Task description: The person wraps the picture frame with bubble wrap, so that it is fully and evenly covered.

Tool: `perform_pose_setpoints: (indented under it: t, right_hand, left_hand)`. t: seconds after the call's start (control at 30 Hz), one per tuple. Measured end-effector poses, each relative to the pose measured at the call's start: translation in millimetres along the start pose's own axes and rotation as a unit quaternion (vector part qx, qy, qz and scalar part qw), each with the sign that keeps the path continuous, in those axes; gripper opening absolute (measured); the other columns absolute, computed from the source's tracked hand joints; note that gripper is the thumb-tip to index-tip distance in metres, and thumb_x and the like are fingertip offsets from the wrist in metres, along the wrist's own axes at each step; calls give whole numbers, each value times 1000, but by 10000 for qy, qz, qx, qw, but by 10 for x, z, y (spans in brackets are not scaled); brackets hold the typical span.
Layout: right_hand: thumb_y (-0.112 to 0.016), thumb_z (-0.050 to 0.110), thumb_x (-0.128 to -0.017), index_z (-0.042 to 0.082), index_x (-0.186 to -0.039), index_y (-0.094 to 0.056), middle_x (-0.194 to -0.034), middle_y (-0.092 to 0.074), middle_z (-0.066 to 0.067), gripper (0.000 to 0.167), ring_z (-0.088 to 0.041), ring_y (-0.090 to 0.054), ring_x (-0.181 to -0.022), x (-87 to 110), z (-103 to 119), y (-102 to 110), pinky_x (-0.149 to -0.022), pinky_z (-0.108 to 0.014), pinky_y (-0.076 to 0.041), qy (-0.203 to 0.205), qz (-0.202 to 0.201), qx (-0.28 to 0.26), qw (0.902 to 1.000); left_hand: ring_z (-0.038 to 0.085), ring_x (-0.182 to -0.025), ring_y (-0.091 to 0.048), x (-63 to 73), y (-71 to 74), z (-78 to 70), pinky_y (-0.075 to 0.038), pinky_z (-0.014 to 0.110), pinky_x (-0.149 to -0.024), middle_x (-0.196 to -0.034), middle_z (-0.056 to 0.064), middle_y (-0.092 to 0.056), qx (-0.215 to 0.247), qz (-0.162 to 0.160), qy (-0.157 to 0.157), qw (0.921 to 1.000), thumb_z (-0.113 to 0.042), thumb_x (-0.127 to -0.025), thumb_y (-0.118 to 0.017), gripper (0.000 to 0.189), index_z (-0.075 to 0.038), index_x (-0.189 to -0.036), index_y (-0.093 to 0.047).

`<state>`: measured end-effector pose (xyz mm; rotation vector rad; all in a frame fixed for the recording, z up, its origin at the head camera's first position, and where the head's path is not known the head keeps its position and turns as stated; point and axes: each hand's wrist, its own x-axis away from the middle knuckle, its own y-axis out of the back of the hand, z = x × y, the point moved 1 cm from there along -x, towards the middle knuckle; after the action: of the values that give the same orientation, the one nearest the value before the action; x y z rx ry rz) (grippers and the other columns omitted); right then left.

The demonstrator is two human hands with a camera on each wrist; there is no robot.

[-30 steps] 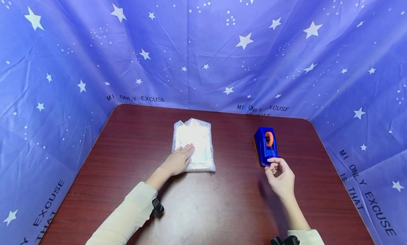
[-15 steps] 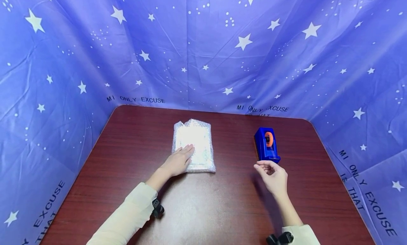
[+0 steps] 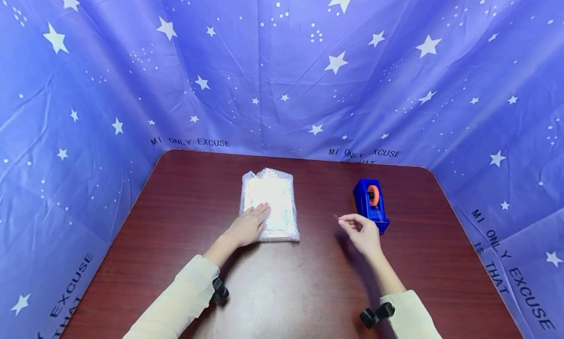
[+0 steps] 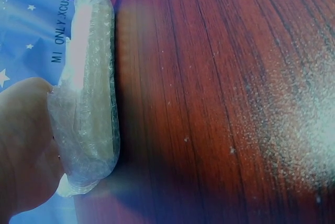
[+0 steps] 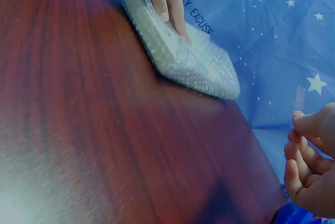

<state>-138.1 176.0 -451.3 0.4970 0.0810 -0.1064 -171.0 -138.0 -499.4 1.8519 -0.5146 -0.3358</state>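
Observation:
A flat package in bubble wrap lies on the table, its top bright with glare. My left hand rests on its lower left part with straight fingers. In the left wrist view the wrapped package shows edge-on beside the hand. My right hand is raised just left of a blue tape dispenser that carries an orange-cored roll. Between thumb and forefinger it pinches a short strip of clear tape, whose free end sticks out past the fingertips.
The brown wooden table has rounded far corners. A blue curtain with white stars hangs around its back and sides. The package and the dispenser stand apart, with bare tabletop between them.
My right hand has come away from the dispenser's front and moved left with the strip of tape. The left hand stays on the package. The head view has tilted slightly.

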Motion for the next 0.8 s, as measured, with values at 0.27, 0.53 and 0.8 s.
perform_pose_setpoints:
  t: [0.27, 0.53, 0.8]
  right_hand:
    - [-71, 11, -85, -2, -91, -71, -79, -71, -14, 13, 8, -53, -63, -328, -34, -227, -60, -10, -47, 368, 403, 20, 9985]
    - [-71, 14, -85, 6, -88, -72, -79, -71, -11, 9, 1, -55, -64, -614, 266, -458, -59, -14, -46, 717, 965, 597, 9910]
    - [-70, 15, -86, 7, -87, -71, -78, -70, -10, 8, -7, -56, -66, -832, 493, -713, -60, -17, -45, 1219, 1438, 972, 9772]
  left_hand:
    - [26, -146, -33, 5, 9, -15, -24, 45, -123, -156, 12, -34, 73, 52, 101, 9999, -22, -100, -45, 50, -3, -146, -38]
    - [26, -146, -33, 15, 20, -16, -24, 45, -123, -156, 12, -34, 97, 38, 138, 9999, -21, -100, -46, 50, -2, -146, -38]
    - [26, -146, -33, 26, 28, -20, -25, 46, -122, -156, 12, -34, 140, 39, 89, 9999, -21, -100, -46, 50, -2, -146, -38]
